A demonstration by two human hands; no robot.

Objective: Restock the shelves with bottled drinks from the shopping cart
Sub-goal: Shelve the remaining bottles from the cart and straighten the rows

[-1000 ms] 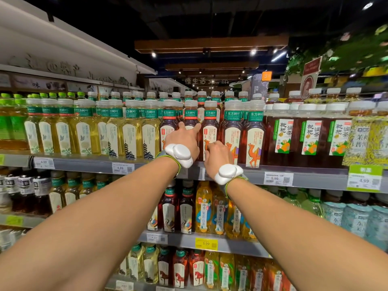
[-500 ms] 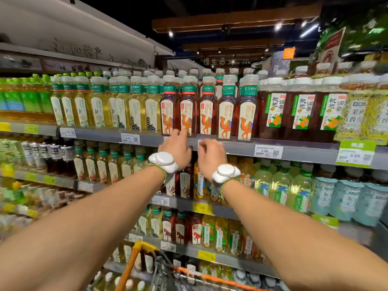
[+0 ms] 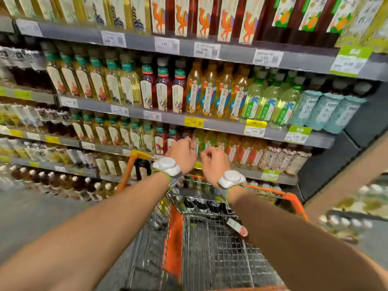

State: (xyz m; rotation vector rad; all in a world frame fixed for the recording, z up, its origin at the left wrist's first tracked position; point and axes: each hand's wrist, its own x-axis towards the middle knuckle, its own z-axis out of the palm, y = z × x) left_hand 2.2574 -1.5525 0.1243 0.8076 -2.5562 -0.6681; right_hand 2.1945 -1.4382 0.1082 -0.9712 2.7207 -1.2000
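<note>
Bottled drinks (image 3: 199, 204): some waiting in shopping cart (image 3: 174, 238); shelves (image 3: 220, 122) look full. Left hand (image 3: 182, 154), right hand (image 3: 212, 162): fingers loosely curled, both empty.

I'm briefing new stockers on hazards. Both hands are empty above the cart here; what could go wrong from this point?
Every shelf row in view, such as the red tea bottles, looks packed to the front edge; forcing another bottle in could tip one off.
The drinks in the shopping cart sit at its far end, so the left hand and right hand must reach over the wire rim, where the white wrist devices might snag.
</note>
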